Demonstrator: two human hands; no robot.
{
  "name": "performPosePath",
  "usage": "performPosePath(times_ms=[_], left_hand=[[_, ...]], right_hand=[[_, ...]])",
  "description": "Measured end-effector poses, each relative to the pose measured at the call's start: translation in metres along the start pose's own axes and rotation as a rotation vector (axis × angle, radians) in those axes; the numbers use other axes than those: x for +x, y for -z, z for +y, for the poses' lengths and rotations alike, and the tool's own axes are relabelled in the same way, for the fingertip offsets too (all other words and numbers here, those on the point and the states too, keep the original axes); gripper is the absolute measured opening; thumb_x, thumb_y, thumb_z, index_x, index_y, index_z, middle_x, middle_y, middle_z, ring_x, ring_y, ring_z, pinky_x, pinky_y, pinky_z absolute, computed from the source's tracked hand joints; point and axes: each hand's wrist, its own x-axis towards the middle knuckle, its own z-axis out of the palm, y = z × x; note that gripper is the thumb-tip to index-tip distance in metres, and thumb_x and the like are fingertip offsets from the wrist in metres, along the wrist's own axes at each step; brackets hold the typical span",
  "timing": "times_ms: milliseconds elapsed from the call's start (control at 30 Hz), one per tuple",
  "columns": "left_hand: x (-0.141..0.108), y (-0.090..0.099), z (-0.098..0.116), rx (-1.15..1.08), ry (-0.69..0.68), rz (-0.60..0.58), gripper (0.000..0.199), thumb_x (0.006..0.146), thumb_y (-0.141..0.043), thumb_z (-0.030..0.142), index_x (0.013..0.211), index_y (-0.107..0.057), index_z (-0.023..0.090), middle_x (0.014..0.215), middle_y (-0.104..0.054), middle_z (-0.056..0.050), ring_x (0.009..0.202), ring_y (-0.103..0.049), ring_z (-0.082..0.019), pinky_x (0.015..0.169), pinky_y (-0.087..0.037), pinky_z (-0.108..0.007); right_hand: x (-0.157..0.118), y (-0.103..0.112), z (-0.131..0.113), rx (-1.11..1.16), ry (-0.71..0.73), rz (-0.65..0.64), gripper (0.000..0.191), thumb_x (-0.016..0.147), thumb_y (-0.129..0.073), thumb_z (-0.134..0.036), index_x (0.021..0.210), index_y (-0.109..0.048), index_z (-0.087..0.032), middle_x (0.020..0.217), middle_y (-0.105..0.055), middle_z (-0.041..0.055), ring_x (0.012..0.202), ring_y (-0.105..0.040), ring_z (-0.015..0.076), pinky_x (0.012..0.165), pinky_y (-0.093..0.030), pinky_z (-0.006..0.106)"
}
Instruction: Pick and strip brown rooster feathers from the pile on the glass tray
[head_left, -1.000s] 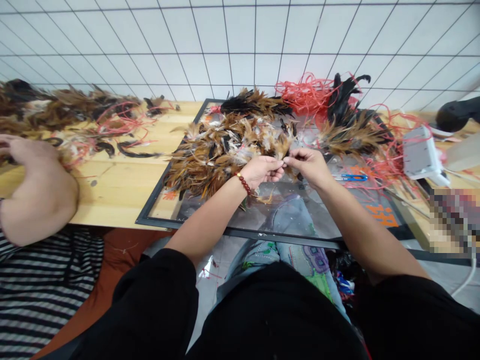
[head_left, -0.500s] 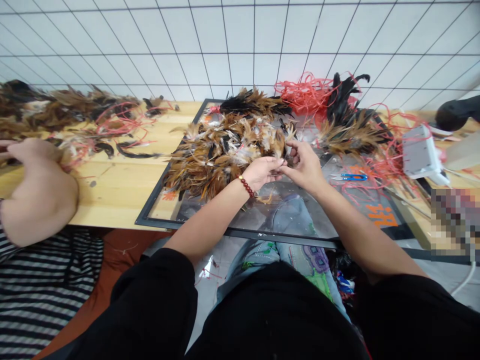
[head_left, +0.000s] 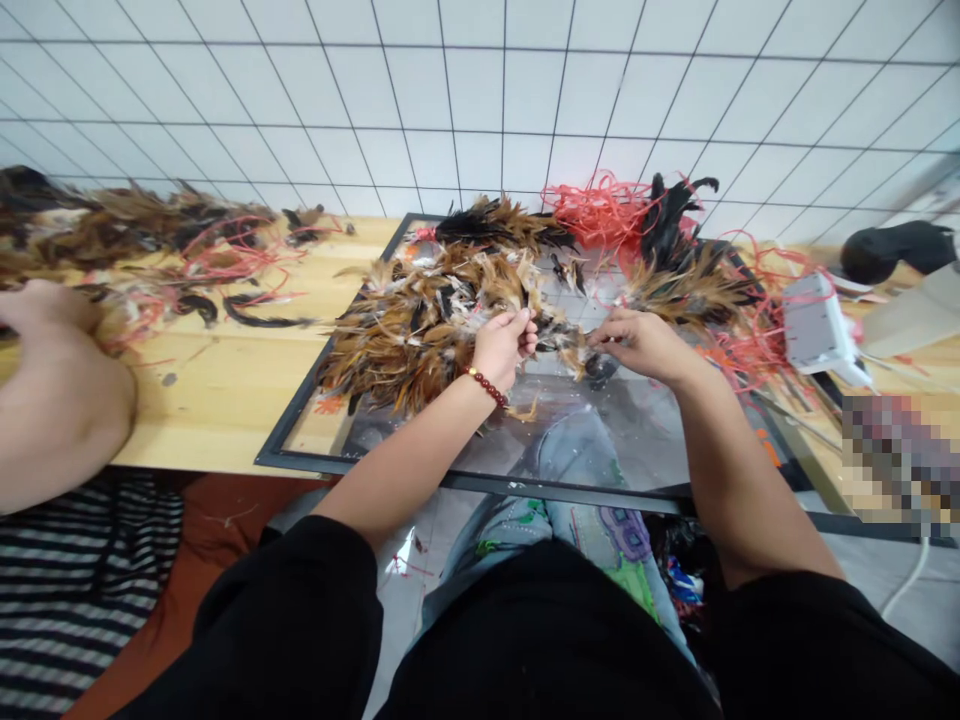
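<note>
My left hand (head_left: 505,346), with a bead bracelet (head_left: 487,387) at the wrist, is closed at the right side of a heap of brown feathers (head_left: 405,335). Its thumb presses on the curled fingers, and whatever lies in them is too small to make out. To the right, my right hand (head_left: 643,343) pinches at the edge of a small tuft of brown and grey feathers (head_left: 574,355) that lies between the hands. A few loose dark feathers (head_left: 570,272) sit just beyond. Under all this is a dark-framed clear sheet (head_left: 465,440).
Behind lie a black-and-brown feather bundle (head_left: 502,222), tangled red plastic string (head_left: 600,215) and long black feathers (head_left: 667,235). A white box-like device (head_left: 817,320) stands right. At left, another person's arm (head_left: 60,390) rests by more feathers (head_left: 127,225) on the wooden table (head_left: 217,395).
My hands have come apart: the right moved rightward, the left slightly left. The small feather tuft shows between them. The blue thread snips are now hidden behind my right arm.
</note>
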Motion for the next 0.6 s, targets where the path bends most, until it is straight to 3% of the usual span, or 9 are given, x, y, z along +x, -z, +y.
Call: performPosePath(times_ms=[133, 233, 367, 400, 500, 600], left_hand=[[-0.001, -0.001, 0.001, -0.013, -0.009, 0.040, 0.017, 0.094, -0.054, 0.015, 0.078, -0.059, 0.012, 0.057, -0.055, 0.005, 0.046, -0.049, -0.002, 0.049, -0.038, -0.015], [0.000, -0.002, 0.003, -0.028, -0.015, 0.075, 0.018, 0.094, -0.054, 0.014, 0.077, -0.059, 0.012, 0.057, -0.054, 0.005, 0.046, -0.048, -0.002, 0.048, -0.037, -0.015], [0.001, -0.001, 0.004, -0.049, -0.047, 0.099, 0.016, 0.093, -0.055, 0.015, 0.078, -0.059, 0.013, 0.058, -0.054, 0.005, 0.046, -0.048, -0.002, 0.049, -0.036, -0.015], [0.001, -0.001, 0.004, -0.049, -0.055, 0.103, 0.016, 0.093, -0.056, 0.016, 0.078, -0.059, 0.013, 0.058, -0.055, 0.005, 0.046, -0.048, -0.002, 0.049, -0.036, -0.015], [0.000, -0.002, 0.003, -0.025, -0.065, 0.101, 0.016, 0.093, -0.055, 0.015, 0.078, -0.059, 0.013, 0.058, -0.055, 0.005, 0.046, -0.048, -0.002, 0.049, -0.036, -0.015], [-0.001, -0.003, 0.001, 0.020, -0.063, 0.076, 0.019, 0.094, -0.054, 0.014, 0.075, -0.058, 0.012, 0.056, -0.054, 0.005, 0.045, -0.046, -0.002, 0.048, -0.035, -0.015]], right_hand=[[0.002, -0.010, -0.002, -0.076, -0.116, -0.044, 0.023, 0.075, -0.059, -0.017, 0.091, -0.076, -0.020, 0.089, -0.067, 0.0078, 0.080, -0.061, 0.0203, 0.076, -0.045, 0.032], [0.004, -0.009, -0.006, 0.127, -0.192, -0.016, 0.015, 0.080, -0.059, -0.026, 0.080, -0.071, -0.018, 0.077, -0.066, 0.0045, 0.071, -0.057, 0.0172, 0.069, -0.043, 0.029], [0.006, -0.008, -0.017, 0.371, -0.196, -0.153, 0.026, 0.081, -0.065, -0.043, 0.080, -0.071, -0.018, 0.070, -0.066, 0.0022, 0.064, -0.055, 0.0162, 0.065, -0.041, 0.029], [0.008, -0.012, -0.021, 0.330, -0.185, -0.100, 0.026, 0.082, -0.064, -0.042, 0.083, -0.072, -0.018, 0.074, -0.067, 0.0036, 0.068, -0.057, 0.0175, 0.067, -0.042, 0.031], [0.016, -0.030, -0.037, 0.037, -0.138, 0.258, 0.029, 0.091, -0.052, -0.027, 0.108, -0.072, -0.017, 0.099, -0.070, 0.0108, 0.090, -0.059, 0.0233, 0.080, -0.043, 0.036], [0.025, -0.050, -0.052, -0.193, -0.037, 0.219, 0.037, 0.092, -0.049, -0.021, 0.126, -0.065, -0.021, 0.121, -0.064, 0.0134, 0.103, -0.055, 0.0275, 0.083, -0.039, 0.040]])
